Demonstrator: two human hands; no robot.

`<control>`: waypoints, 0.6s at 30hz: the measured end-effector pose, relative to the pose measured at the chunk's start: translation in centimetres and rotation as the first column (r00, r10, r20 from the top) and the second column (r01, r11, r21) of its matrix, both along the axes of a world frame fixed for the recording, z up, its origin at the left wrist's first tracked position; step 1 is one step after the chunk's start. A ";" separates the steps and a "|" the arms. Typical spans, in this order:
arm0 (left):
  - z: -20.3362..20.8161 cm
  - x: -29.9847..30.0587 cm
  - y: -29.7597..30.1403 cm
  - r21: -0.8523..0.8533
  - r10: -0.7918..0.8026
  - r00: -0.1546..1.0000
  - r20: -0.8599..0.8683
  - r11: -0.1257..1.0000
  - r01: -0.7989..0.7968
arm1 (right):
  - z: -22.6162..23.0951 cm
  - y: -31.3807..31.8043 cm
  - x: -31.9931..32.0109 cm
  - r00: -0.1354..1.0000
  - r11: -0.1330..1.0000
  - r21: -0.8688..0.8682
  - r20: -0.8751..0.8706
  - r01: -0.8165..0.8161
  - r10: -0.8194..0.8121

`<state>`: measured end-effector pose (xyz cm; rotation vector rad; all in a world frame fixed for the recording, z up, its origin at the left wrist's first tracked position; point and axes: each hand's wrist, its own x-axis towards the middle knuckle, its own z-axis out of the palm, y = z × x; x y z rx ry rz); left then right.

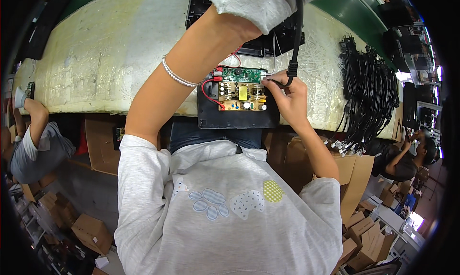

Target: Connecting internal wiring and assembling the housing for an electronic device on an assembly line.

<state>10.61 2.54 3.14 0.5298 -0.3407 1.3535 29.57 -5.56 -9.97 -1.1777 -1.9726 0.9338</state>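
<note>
A black open case (238, 119) lies at the near edge of the bench and holds a tan circuit board (242, 96), a small green board (238, 74) and red wires (207, 90). My right hand (287, 96) pinches the lower end of a black cable (297, 40) at the board's right edge. My left arm, with a bead bracelet, reaches up and away. My left hand (254, 4) is in a white glove at the top of the view and grips the upper part of the same cable.
The bench has a white padded top (96, 59). A second black unit (268, 44) sits behind the case. Several bundled black cables (369, 97) lie at the right. A green belt (350, 9) runs behind. Cardboard boxes (91, 232) stand below. Other people work at the left (33, 145) and right (407, 160).
</note>
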 end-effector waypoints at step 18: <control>-1.2 -0.4 -0.1 -0.044 -0.031 0.999 -0.021 0.999 0.030 | -0.7 -0.4 0.7 0.993 0.953 0.282 0.069 -0.115 0.099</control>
